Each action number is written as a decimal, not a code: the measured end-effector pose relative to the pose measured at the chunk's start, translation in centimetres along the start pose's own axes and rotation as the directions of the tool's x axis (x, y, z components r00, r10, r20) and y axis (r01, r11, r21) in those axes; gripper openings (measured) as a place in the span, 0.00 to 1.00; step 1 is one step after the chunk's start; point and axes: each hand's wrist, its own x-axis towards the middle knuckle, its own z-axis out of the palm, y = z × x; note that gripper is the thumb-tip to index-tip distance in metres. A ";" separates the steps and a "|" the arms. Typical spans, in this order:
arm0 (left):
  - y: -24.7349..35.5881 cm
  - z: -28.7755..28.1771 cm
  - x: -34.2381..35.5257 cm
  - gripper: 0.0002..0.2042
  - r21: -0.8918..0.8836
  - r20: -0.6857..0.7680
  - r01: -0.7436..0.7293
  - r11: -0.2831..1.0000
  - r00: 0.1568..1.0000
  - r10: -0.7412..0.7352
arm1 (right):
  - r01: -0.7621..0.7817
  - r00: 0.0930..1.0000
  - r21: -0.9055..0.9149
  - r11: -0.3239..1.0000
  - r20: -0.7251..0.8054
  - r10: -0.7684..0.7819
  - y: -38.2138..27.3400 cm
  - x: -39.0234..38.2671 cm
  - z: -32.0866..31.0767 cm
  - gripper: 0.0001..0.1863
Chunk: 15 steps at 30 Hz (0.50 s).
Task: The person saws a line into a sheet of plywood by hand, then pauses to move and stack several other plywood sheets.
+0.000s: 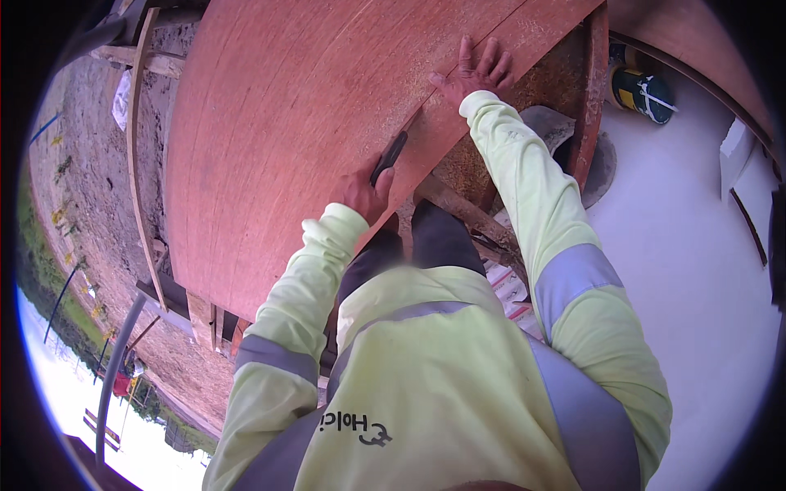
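A large reddish plywood sheet point(270, 147) fills the upper middle, with a thin dark line running along it near its right edge and pale dust beside the line. My left hand point(366, 193) is closed on a narrow black tool point(389, 157) lying along that line; its exact kind is hard to tell. Higher up and to the right, my right hand point(479, 75) rests open on the sheet, fingers spread across the line. My dark-clad legs show below the board's edge.
Wooden supports point(467, 204) stand under the sheet. At right are a white floor point(671, 270), a dark green bucket point(643, 94) and a red beam point(591, 123). At left are a long batten point(135, 155), a curved grey pipe point(115, 376), dirt ground and a distant person in red point(123, 385).
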 end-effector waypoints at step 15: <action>-0.3 -4.1 -7.2 0.22 -0.037 0.052 0.078 0.996 0.996 -0.076 | 0.028 0.997 0.033 0.999 -0.073 -0.026 -0.1 -0.7 -0.1 0.53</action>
